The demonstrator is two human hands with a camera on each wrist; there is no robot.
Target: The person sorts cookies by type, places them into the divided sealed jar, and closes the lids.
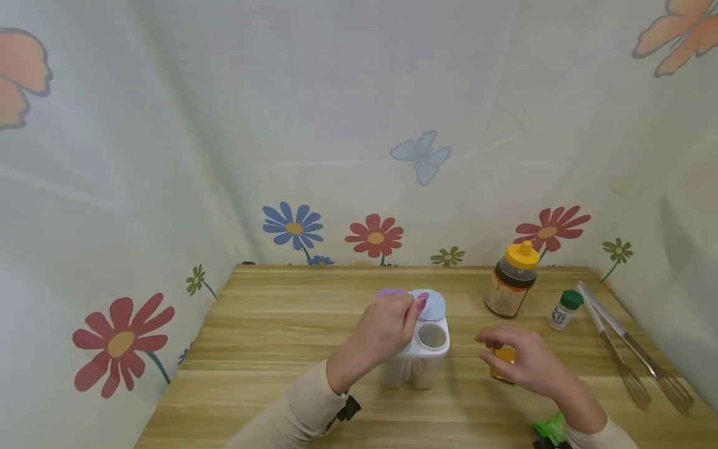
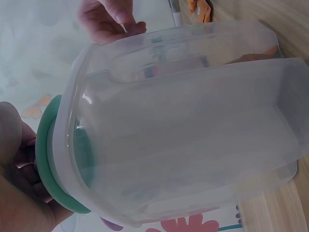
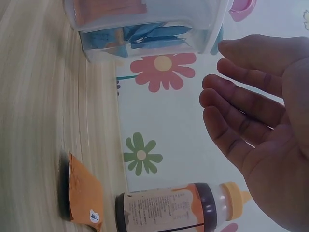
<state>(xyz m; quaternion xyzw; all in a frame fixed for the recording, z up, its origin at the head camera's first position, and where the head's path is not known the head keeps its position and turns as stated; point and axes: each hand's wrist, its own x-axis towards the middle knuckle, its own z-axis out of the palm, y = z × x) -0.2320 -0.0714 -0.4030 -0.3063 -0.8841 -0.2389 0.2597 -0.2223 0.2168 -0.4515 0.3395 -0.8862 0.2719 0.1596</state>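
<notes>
In the head view, my left hand [image 1: 387, 324] is over a clear container [image 1: 423, 372] with a white top, fingers curled, gripping a pink lid [image 3: 241, 7] whose edge shows by the thumb. Most of that lid is hidden. In the left wrist view, the left fingers [image 2: 31, 179] are right behind the green lid [image 2: 46, 159]. A light blue lid [image 1: 436, 305] and a purple lid [image 1: 391, 291] cover the back compartments; the front right one is uncovered. My right hand [image 1: 530, 358] holds nothing, its fingers loosely bent above an orange packet [image 3: 84, 193].
A sauce bottle [image 1: 507, 290] with a yellow cap stands at the back right. Beside it are a small green-capped jar [image 1: 563, 312] and metal tongs [image 1: 628, 343]. A green packet [image 1: 552, 428] lies beneath the right wrist. Blue packets [image 3: 159, 37] show inside the container.
</notes>
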